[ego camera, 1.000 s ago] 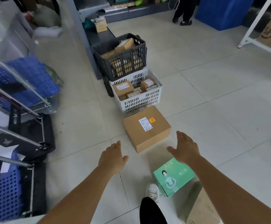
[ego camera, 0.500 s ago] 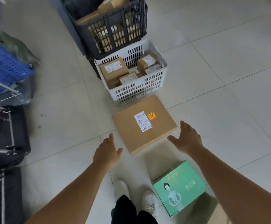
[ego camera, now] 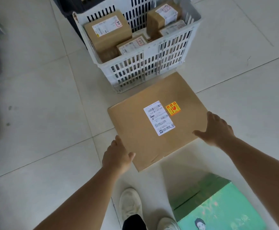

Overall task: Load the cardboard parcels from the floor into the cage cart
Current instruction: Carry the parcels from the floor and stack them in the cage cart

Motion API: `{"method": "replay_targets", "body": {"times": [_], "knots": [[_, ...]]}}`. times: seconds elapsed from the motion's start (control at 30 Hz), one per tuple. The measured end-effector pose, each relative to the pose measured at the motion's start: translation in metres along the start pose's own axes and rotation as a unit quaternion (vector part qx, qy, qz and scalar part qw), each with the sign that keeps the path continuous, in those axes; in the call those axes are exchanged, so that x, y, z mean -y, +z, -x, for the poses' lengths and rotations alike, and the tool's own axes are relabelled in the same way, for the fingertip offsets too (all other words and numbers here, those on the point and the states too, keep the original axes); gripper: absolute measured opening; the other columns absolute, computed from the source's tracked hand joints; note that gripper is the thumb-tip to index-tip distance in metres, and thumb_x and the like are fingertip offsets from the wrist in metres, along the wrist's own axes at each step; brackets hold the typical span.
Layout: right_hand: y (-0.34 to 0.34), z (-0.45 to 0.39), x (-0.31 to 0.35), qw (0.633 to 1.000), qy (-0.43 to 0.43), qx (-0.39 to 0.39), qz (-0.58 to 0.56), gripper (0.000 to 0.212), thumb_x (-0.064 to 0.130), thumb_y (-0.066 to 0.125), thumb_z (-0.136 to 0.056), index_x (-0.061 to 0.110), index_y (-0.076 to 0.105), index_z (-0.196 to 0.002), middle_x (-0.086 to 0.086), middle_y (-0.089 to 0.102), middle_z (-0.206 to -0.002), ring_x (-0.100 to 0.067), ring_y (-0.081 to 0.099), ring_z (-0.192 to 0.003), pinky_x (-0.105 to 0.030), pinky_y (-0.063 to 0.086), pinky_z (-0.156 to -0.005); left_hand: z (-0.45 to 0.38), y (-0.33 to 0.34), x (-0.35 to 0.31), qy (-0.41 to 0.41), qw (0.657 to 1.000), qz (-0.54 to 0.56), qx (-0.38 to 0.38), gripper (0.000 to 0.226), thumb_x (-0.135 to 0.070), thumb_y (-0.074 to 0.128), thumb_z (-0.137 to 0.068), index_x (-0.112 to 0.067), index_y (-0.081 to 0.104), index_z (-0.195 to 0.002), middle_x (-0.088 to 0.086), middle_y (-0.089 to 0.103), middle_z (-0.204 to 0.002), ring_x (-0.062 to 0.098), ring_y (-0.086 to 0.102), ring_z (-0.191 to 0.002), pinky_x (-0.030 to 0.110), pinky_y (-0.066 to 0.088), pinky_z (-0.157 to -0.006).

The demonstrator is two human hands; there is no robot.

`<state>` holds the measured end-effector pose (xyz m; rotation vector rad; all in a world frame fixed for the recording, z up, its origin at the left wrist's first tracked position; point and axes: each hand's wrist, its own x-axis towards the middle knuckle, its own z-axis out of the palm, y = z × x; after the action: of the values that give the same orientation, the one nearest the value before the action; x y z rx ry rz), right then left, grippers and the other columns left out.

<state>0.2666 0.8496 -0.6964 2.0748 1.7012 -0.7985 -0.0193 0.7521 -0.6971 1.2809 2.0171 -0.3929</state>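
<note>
Two hands on flat cardboard parcel [ego camera: 157, 120]

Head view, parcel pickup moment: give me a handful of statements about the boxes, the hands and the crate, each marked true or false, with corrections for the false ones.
1. The large cardboard parcel lies on the floor just in front of the white slatted crate. True.
2. The left hand and right hand are at opposite sides of that parcel. True.
3. The parcel's top carries no labels. False: it has a white shipping label and an orange sticker.
4. The white slatted crate is empty. False: it holds several small labelled cardboard boxes.
5. The green printed box sits nearer the person than the large cardboard parcel, on the right. True.
6. The parcel is already raised above the crate. False: it appears to rest on the tiles.
</note>
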Motion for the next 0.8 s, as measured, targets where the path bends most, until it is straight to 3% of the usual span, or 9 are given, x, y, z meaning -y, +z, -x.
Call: {"method": "replay_targets", "body": {"times": [0.17,0.27,0.4,0.47,0.6,0.8], "knots": [[0.023,-0.054,0.000,1.000,0.024,-0.006,-0.009,0.107,0.050,0.072,-0.079,0.008,0.006,-0.153,-0.010,0.026,-0.155,-0.032,0.028,-0.141,-0.046,0.030,-0.110,-0.040,0.029,0.002,0.002,1.000,0.004,-0.003,0.091,-0.050,0.050,-0.093,0.003,0.003,-0.150,0.015,0.039,-0.143,0.030,0.043,-0.129,0.038,0.039,-0.101],[0.035,-0.063,0.003,0.997,0.061,-0.008,-0.053,0.118,0.055,0.076,-0.073,0.010,0.002,-0.153,-0.012,0.025,-0.153,-0.036,0.031,-0.138,-0.049,0.033,-0.109,-0.049,0.044,0.001,-0.007,0.998,0.067,-0.011,0.100,-0.049,0.054,-0.091,0.002,-0.009,-0.149,0.014,0.040,-0.141,0.031,0.047,-0.125,0.040,0.041,-0.097],[0.055,-0.046,-0.003,0.989,0.100,0.045,-0.099,0.108,0.060,0.078,-0.066,0.008,0.025,-0.144,-0.016,0.035,-0.137,-0.040,0.045,-0.124,-0.050,0.043,-0.101,-0.054,0.049,0.012,-0.074,0.977,0.198,-0.039,0.113,-0.039,0.070,-0.082,-0.013,-0.016,-0.151,0.008,0.020,-0.153,0.033,0.050,-0.123,0.036,0.043,-0.091],[0.067,-0.035,-0.008,0.980,0.106,0.079,-0.148,0.100,0.059,0.079,-0.066,0.010,0.032,-0.139,-0.014,0.042,-0.131,-0.036,0.051,-0.114,-0.046,0.048,-0.094,-0.059,0.049,0.024,-0.094,0.962,0.251,-0.042,0.117,-0.034,0.077,-0.076,-0.017,-0.011,-0.152,0.009,0.024,-0.152,0.032,0.049,-0.124,0.034,0.042,-0.092],[0.086,-0.021,-0.006,0.952,0.099,0.052,-0.284,0.100,0.039,0.087,-0.067,0.018,0.026,-0.143,-0.006,0.053,-0.125,-0.034,0.053,-0.113,-0.052,0.047,-0.097,-0.059,0.048,0.035,-0.111,0.947,0.298,-0.039,0.112,-0.030,0.084,-0.066,-0.019,0.009,-0.149,0.007,0.041,-0.144,0.031,0.051,-0.123,0.041,0.045,-0.099],[0.079,0.013,-0.005,0.947,0.076,0.022,-0.312,0.090,0.029,0.089,-0.064,0.017,0.035,-0.136,-0.004,0.057,-0.119,-0.030,0.055,-0.108,-0.054,0.048,-0.095,-0.026,0.034,0.046,-0.103,0.936,0.331,-0.068,0.098,-0.026,0.085,-0.063,-0.019,0.027,-0.143,0.002,0.049,-0.135,0.026,0.053,-0.118,0.039,0.046,-0.095]]}}
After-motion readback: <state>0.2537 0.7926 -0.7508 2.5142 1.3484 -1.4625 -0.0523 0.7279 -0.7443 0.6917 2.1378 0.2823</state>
